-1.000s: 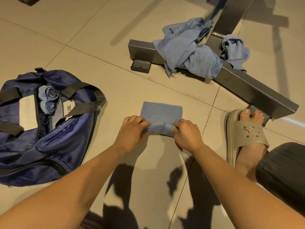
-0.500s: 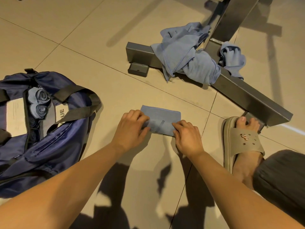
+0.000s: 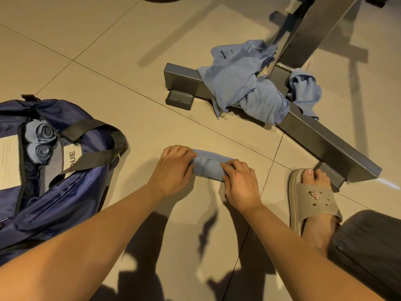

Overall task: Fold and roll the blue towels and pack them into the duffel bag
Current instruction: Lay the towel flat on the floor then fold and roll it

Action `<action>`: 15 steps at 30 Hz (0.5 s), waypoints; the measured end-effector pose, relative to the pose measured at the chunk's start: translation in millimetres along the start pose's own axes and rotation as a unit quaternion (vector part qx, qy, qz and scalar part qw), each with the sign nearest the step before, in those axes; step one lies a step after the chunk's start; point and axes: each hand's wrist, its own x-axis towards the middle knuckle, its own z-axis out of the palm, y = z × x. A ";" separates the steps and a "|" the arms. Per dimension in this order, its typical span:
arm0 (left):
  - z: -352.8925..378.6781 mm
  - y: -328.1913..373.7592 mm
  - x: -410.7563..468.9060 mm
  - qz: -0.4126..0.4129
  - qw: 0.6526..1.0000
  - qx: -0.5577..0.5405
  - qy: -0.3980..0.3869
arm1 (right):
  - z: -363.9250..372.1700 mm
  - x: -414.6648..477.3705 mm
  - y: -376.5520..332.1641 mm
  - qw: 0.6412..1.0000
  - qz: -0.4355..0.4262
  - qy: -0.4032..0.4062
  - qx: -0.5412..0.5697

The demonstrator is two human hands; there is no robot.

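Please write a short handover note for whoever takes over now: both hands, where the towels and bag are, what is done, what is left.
Hands: left hand and right hand each grip one end of the towel roll on the floor.
Done: at least two rolled towels in the open duffel bag, to the left.
Waiting: loose towels crumpled over the metal frame ahead.
Left: finish this roll, pack it, then fold, roll and pack the loose ones.

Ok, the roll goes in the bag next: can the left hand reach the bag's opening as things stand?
Probably yes: the duffel bag lies unzipped beside the left hand, only bare floor between, though that hand grips the towel roll.
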 end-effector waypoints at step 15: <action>-18.6 -3.1 81.4 -0.132 0.954 -0.117 -0.241 | 3.2 26.6 23.8 0.989 0.050 -0.024 0.135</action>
